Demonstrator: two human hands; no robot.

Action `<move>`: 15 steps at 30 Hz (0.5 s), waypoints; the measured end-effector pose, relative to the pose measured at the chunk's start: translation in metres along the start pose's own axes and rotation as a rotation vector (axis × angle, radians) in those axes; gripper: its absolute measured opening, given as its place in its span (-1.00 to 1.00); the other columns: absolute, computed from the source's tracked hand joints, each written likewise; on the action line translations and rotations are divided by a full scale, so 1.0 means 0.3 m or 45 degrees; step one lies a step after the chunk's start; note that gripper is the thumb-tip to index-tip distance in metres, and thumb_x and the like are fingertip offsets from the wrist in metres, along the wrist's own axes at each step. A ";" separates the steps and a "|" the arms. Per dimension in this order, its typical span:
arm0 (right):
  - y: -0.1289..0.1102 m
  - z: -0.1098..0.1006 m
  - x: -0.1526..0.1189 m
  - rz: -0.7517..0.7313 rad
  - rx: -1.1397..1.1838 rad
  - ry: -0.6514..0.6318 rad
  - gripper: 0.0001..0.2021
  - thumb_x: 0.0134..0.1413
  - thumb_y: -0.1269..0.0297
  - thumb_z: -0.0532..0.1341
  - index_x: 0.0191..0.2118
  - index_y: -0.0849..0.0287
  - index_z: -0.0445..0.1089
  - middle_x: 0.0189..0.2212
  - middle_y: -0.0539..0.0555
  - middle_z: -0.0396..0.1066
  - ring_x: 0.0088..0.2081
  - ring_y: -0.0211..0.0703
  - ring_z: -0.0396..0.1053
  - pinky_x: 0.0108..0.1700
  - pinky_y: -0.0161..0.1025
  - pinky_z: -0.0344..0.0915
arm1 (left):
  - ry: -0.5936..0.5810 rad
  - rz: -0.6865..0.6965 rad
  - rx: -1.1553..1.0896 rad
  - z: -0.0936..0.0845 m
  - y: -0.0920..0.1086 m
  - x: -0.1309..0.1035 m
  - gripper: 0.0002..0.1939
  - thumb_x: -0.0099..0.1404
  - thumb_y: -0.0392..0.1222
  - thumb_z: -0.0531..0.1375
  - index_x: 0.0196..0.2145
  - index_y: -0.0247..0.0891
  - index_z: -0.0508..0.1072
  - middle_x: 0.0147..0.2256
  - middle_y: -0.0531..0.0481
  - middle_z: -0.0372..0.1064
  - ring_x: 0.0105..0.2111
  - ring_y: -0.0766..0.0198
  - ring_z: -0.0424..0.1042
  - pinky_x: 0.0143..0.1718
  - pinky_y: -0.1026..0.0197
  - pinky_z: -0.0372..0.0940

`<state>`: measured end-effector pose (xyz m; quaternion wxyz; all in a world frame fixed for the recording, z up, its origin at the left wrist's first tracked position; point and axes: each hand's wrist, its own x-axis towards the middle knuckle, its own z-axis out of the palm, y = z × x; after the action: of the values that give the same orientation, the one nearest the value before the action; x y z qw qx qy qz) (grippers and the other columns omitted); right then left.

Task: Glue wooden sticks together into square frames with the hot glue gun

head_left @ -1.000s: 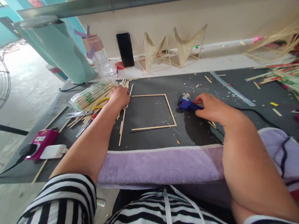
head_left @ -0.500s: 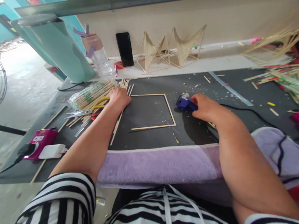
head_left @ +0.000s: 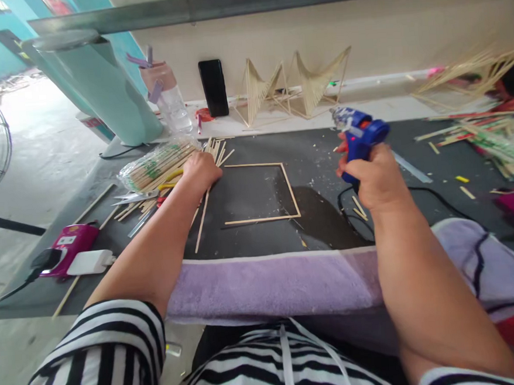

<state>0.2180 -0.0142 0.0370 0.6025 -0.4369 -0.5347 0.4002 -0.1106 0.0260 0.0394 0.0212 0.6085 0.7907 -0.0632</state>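
Note:
My right hand is wrapped round the handle of a blue glue gun, raised above the dark table with its nozzle pointing left. My left hand rests with fingers closed on a loose pile of thin wooden sticks; one stick slants out below the fingertips, which are partly hidden. Between the hands lies a three-sided frame of wooden sticks, its left side without a stick. Scissors with yellow handles lie partly under my left forearm, beside a plastic-wrapped bundle of sticks.
Finished stick models stand along the back ledge beside a black phone and a water bottle. A magenta power socket sits at left. The glue gun's black cord trails right. A purple towel covers the front edge.
My right hand has picked the glue gun up off the table and tilted it upright. My left hand has shifted slightly among the sticks, and the slanting stick has moved a little.

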 end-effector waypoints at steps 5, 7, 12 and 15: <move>-0.024 0.009 -0.009 0.050 0.344 -0.040 -0.72 -0.33 0.51 0.21 -0.34 0.18 0.44 -0.44 -0.03 0.33 -0.59 -0.38 0.16 -0.56 -0.28 0.14 | 0.041 0.045 -0.083 -0.012 -0.030 -0.001 -0.58 0.01 -0.19 0.18 -0.17 -0.43 0.53 -0.16 -0.33 0.47 -0.10 -0.04 0.43 -0.11 0.13 0.30; -0.027 0.010 -0.011 0.088 0.367 -0.056 -0.83 -0.26 0.47 0.25 -0.39 0.20 0.42 -0.47 -0.03 0.32 -0.60 -0.37 0.17 -0.56 -0.28 0.16 | 0.086 0.080 -0.161 -0.028 -0.036 -0.017 -0.69 0.03 -0.23 0.17 -0.25 -0.38 0.53 -0.24 -0.25 0.48 -0.17 0.05 0.44 -0.15 0.15 0.29; -0.016 0.027 -0.020 0.106 0.280 -0.087 -0.90 -0.19 0.40 0.31 -0.43 0.17 0.41 -0.41 0.01 0.41 -0.56 -0.34 0.26 -0.52 -0.28 0.26 | 0.317 0.325 -0.590 -0.070 0.016 -0.109 -0.84 0.03 -0.29 0.16 -0.35 -0.28 0.41 -0.42 -0.02 0.38 -0.36 0.26 0.33 -0.30 0.24 0.24; -0.012 0.044 -0.028 0.123 0.252 -0.087 -0.90 -0.18 0.37 0.31 -0.43 0.14 0.41 -0.39 -0.01 0.42 -0.54 -0.34 0.27 -0.52 -0.30 0.27 | 0.237 0.550 -0.880 -0.078 0.086 -0.179 -0.91 0.07 -0.28 0.18 -0.40 -0.24 0.33 -0.52 0.08 0.27 -0.48 0.36 0.23 -0.43 0.31 0.15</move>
<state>0.2040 -0.0220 0.0386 0.6041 -0.3866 -0.4911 0.4944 -0.0709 -0.0162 0.0667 0.1652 0.7207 0.6181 0.2671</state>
